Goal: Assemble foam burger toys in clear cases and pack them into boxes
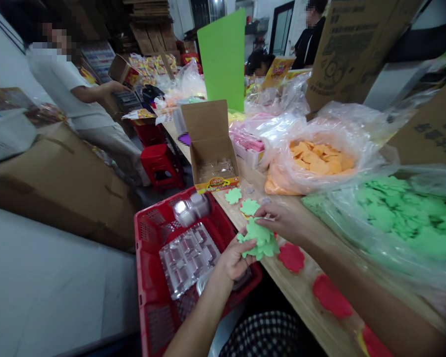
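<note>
A small stack of green, wavy-edged flat pieces [259, 240] rests in my left hand [238, 258], its fingers and thumb closed about the near side. My right hand [277, 218] reaches in from the right and pinches the top green piece of that stack at its far edge. Just beyond, along the table edge, two more green pieces [233, 196] lie in the row, one showing red beneath it. Nearer me in the same row are red wavy-edged pieces [291, 257], with green on none of them.
Left of the table stands a red crate [143, 277] holding clear plastic trays [189, 255]. An open cardboard box [211, 148] sits behind the row. Bags of orange pieces [319, 156] and green pieces [405, 213] line the right. A person [92, 99] stands at left; others are farther back.
</note>
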{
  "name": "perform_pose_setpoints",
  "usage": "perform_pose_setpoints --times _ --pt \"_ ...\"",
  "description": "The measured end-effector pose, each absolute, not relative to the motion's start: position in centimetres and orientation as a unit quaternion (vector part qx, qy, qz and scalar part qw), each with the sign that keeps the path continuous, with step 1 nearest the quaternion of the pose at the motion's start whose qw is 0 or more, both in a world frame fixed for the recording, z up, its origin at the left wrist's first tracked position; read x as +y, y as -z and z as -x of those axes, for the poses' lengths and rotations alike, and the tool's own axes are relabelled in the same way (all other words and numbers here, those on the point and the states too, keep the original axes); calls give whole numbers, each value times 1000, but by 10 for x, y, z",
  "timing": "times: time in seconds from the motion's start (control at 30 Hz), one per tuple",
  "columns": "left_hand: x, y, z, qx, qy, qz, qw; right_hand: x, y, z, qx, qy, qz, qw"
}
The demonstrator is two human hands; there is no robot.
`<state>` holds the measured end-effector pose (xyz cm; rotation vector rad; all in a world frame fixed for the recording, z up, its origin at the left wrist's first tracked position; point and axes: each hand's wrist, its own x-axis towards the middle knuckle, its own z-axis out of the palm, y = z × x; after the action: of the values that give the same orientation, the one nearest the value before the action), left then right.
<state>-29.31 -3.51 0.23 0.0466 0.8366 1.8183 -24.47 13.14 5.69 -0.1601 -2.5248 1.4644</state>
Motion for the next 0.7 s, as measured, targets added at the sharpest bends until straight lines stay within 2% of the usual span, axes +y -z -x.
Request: perform_pose_setpoints --times 0.13,0.2,0.33,0.47,0.57,0.7 --pt "-38 -1 288 362 -757 3 543 134 -59 238 -755 -630 104 150" --pt "-43 0 289 364 -760 0 539 140 -60 235 -723 -654 133 176" --pt "-58 -1 295 391 -764 -12 512 153 -54 230 -741 -633 178 134" --pt "-70 -2 304 426 -759 -4 492 152 -39 231 -789 -600 120 60" --pt "-74 -3 307 432 -761 1 483 148 -29 237 -829 -551 70 61" --pt "-72 -2 307 425 -765 -4 484 147 -16 245 -860 -498 76 83"
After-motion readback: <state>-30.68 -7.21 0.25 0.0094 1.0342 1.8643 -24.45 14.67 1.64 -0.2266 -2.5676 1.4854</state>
